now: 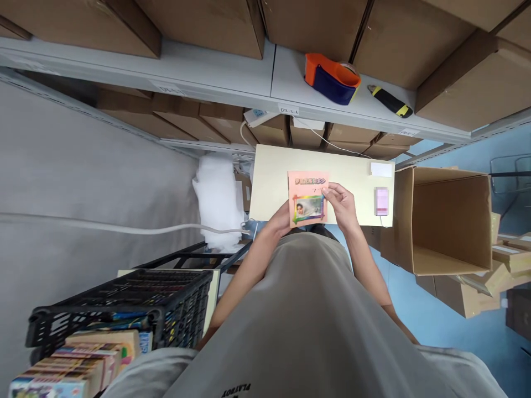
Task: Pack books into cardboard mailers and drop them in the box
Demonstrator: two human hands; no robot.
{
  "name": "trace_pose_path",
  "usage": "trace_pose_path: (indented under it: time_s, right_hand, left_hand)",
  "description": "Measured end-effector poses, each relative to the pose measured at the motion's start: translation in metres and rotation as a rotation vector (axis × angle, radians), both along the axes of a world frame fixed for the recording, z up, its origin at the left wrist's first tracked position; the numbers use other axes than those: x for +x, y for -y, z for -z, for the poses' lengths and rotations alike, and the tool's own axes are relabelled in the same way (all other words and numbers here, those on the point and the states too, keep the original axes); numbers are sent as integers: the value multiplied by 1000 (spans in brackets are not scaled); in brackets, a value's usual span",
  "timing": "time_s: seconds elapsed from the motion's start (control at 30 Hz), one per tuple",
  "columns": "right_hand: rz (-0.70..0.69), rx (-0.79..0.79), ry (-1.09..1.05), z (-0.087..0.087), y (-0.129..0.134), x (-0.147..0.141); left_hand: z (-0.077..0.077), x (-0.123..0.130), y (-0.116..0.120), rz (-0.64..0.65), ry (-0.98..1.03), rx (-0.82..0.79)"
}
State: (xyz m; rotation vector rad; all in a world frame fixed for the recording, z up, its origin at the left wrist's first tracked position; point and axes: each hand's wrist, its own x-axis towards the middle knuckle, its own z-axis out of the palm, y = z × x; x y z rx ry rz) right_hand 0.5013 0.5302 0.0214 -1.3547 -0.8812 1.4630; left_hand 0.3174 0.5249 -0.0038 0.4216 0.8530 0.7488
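Fingers of the left hand (281, 219), partly hidden beneath, and of the right hand (344, 205), thumb on the cover, hold a pink paper book with a rainbow-framed photo (307, 190) above the cream rectangular table (269, 185). Picking up is done; the book looks closed, neither laid down nor inside the open brown cardboard box (452, 221). Other books (74, 367) sit by the black plastic crate (182, 296), seemingly unhandled.

Storage/packing rm, w/ shelves (232, 83) of cardboard boxes (394, 38), tape dispenser (332, 80), crate (124, 304) of bks.
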Motion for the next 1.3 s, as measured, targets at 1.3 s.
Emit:
trace_pose_path:
  time_s: [1.3]
  right_hand:
    - [80, 130, 205, -6, 11, 24]
  left_hand:
    - [-13, -25, -21, -180, -435, 397]
